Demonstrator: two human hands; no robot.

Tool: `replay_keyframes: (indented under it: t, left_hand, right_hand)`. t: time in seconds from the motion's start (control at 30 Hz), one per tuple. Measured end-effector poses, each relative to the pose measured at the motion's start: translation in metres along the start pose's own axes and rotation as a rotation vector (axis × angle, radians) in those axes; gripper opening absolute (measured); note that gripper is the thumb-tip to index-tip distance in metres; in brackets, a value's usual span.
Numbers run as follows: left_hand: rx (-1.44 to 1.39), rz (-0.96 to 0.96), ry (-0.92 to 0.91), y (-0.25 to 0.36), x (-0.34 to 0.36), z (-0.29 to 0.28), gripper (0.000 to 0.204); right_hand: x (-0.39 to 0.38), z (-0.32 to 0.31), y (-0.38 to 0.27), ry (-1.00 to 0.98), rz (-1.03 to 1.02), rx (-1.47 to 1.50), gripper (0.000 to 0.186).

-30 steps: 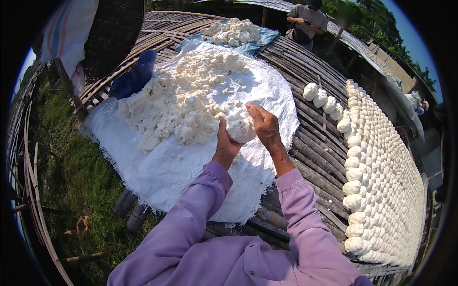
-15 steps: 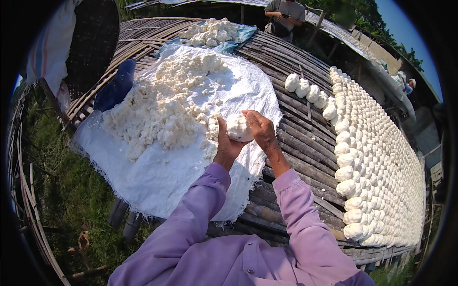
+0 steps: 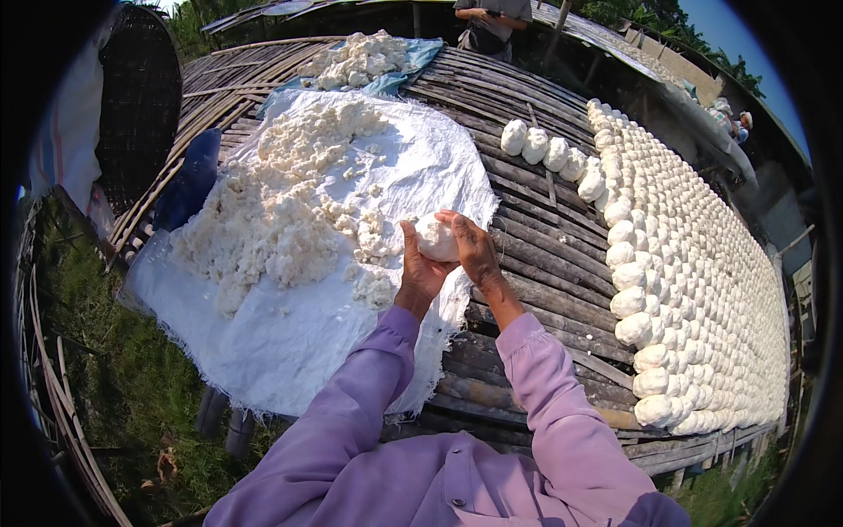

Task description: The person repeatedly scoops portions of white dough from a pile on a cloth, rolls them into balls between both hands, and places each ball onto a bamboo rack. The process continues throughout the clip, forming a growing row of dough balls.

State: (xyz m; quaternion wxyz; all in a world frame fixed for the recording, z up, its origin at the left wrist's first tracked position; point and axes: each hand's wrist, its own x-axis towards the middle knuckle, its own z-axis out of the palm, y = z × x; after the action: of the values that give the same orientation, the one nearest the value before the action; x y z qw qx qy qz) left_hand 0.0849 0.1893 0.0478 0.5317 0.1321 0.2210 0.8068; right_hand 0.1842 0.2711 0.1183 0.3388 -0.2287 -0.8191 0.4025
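Between my two hands is a rounded ball of white dough-like mash [image 3: 435, 240], held above the right edge of a white woven sheet [image 3: 263, 360]. My left hand [image 3: 423, 270] cups it from below and the left, thumb up along its side. My right hand [image 3: 475, 250] curls over its right side, fingers pressed on the top. To the left of my hands, a loose crumbly heap of the same white mash [image 3: 272, 220] covers much of the sheet. Small crumbs [image 3: 373, 233] lie close to my left hand.
Rows of many finished white balls [image 3: 694, 290] fill the right of the bamboo platform [image 3: 544, 263], with a short line of balls [image 3: 555, 154] reaching left. Another mash pile [image 3: 360, 60] sits on blue sheeting at the back. A dark blue container [image 3: 187, 180] stands left. A person [image 3: 492, 26] stands beyond.
The view has shifted slightly, so the platform and sheet appear farther left. Both hands still hold the ball, and the right hand's fingers have moved further over its top.
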Motion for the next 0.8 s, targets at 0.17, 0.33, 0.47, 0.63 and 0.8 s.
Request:
replay_keyframes:
  t: [0.17,0.33,0.47,0.63,0.8]
  left_hand:
    - [-0.069,-0.107,0.073,-0.012,0.003,-0.002,0.098]
    - [-0.046,-0.129,-0.096,-0.022,-0.001,0.004,0.110]
    - [-0.102,-0.185,0.221,-0.021,0.003,0.004,0.111]
    - [-0.146,-0.081,0.048,-0.018,0.019,0.013,0.099]
    - [0.015,-0.073,-0.012,-0.026,0.024,0.031,0.101]
  right_hand:
    - [0.009,-0.015,-0.020,0.547,-0.225,0.076,0.055]
    - [0.001,0.001,0.016,0.151,0.045,-0.221,0.068]
    - [0.001,-0.008,0.033,0.330,0.119,0.281,0.072]
    - [0.011,-0.029,0.001,0.244,0.032,0.127,0.070]
    - [0.018,-0.025,0.008,0.035,-0.082,-0.548,0.069]
